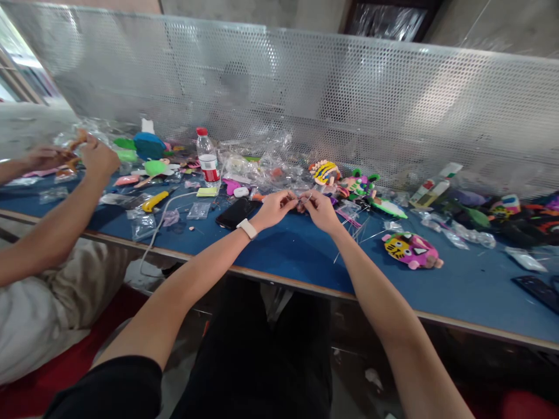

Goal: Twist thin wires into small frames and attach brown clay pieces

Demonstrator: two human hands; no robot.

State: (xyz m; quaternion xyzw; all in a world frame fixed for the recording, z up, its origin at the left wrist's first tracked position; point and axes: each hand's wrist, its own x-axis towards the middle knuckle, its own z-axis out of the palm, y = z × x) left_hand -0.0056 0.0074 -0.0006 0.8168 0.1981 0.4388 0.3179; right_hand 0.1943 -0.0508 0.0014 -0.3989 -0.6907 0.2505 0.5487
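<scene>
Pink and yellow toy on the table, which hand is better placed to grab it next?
Probably your right hand: the pink and yellow toy lies on that side, nearer to it than to your left hand. Both look busy.

A craft workshop — colourful figures (406, 250), plastic bags (199, 210) and a cutter (154, 201) strew the worktable (279, 256).

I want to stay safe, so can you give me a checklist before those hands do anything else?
1. Left hand and right hand close together: ok.
2. What they hold can be made out: cannot tell, too small.
3. Bottle upright, red cap on: ok.
4. Yellow tool away from both hands: ok.
5. Thin sticks well clear of the right forearm: not ok, they lie close by.
</scene>
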